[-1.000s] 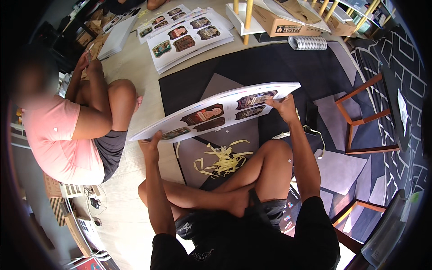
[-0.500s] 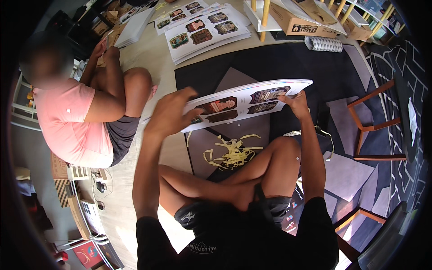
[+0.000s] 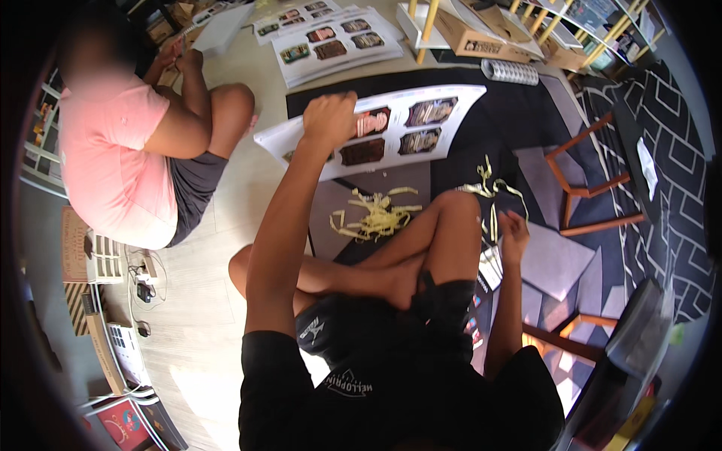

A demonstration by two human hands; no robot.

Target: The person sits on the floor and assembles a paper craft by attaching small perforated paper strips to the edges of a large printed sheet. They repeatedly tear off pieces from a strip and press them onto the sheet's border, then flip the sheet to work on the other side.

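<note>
My left hand is closed over the upper edge of a printed sheet stack, holding it tilted above the rug. Dark-framed card pictures in rows cover its white face; how many sheets there are I cannot tell. Beside my right knee, apart from the sheets, my right hand has its fingers curled together; whatever is in them is too small to make out. Yellow strips lie on the rug close to that hand. A tangled heap of yellow strips rests in front of my crossed legs.
Another person in a pink shirt sits at the left. More printed sheets are stacked on the floor ahead. A cardboard box and a patterned roll sit at the far right, and a wooden-legged chair is at the right.
My right hand has left the right end of the sheets and come down beside my right knee. My left hand now grips their upper edge, and the sheets have swung to the left.
</note>
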